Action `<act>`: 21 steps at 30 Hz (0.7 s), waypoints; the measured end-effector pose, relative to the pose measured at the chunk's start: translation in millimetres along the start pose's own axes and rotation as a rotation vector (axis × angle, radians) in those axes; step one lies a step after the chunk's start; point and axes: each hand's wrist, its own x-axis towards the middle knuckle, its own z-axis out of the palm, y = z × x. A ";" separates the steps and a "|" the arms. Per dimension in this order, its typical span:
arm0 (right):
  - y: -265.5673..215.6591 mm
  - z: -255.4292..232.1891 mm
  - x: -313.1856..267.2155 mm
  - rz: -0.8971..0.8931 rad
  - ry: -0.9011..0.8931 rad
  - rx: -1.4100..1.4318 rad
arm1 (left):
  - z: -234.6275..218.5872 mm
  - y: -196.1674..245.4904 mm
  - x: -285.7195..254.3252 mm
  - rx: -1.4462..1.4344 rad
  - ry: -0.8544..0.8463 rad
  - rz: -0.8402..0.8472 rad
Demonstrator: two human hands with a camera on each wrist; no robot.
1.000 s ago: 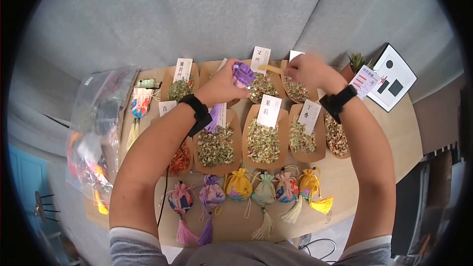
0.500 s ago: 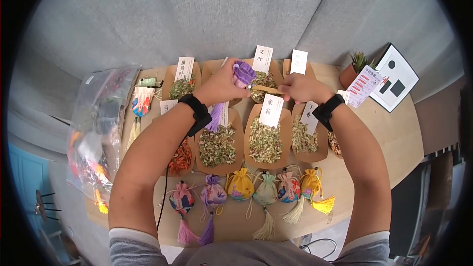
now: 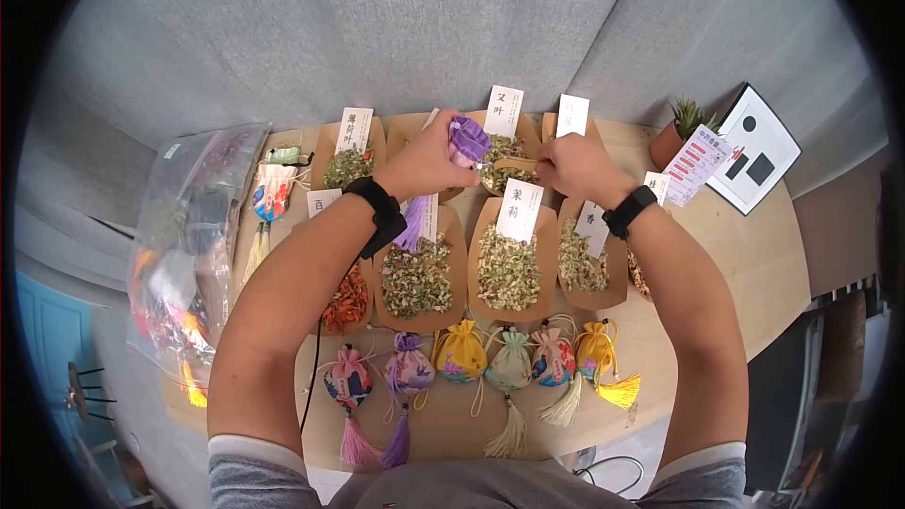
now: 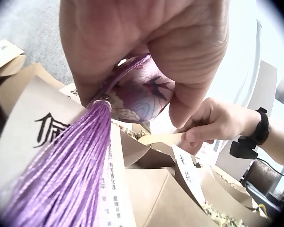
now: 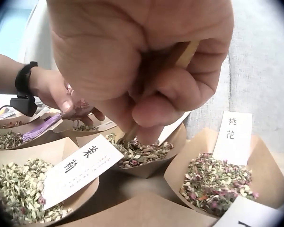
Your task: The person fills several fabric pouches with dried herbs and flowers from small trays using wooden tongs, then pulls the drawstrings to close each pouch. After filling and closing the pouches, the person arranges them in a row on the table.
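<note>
My left hand (image 3: 429,162) grips a purple drawstring pouch (image 3: 469,139) with its gathered mouth facing up. The left wrist view shows a bird print on the pouch (image 4: 146,94) and a long purple tassel (image 4: 71,165) hanging from its cord. Between thumb and fingers, my right hand (image 3: 584,170) pinches a flat wooden spoon (image 3: 515,164). Its tip reaches down to the dried herbs (image 5: 144,155) in the back-middle paper tray (image 5: 144,171), close to the pouch. Seen from the right wrist, my fingertips hide part of the spoon.
Several brown paper trays of dried herbs with name cards (image 3: 518,212) stand in two rows. A row of tasselled pouches (image 3: 509,363) lies in front. At left is a plastic bag (image 3: 179,254); at right are a potted plant (image 3: 674,137) and a framed board (image 3: 754,151).
My right hand has moved left from over the back-right tray, bringing the spoon to the back-middle tray beside the pouch. My left hand has hardly moved.
</note>
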 end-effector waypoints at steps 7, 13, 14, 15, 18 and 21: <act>-8.1 -57.9 -12.9 0.086 0.051 0.134 | 4.7 -4.8 6.1 -0.013 0.004 0.033; -30.0 -87.7 -3.4 -0.066 0.058 0.090 | 7.7 0.1 10.1 -0.003 0.019 0.010; -33.6 -87.5 -2.1 -0.063 0.061 0.091 | 7.8 4.6 8.8 -0.007 0.024 0.005; -36.9 -87.0 -0.5 -0.046 0.044 0.130 | 7.7 7.5 8.2 -0.011 0.029 0.000; -26.3 -88.6 4.7 -0.003 0.009 0.161 | 6.9 2.5 8.2 -0.002 0.038 0.003; -6.9 -76.1 -2.9 -0.006 0.002 0.098 | 4.2 0.5 5.1 0.004 0.037 -0.010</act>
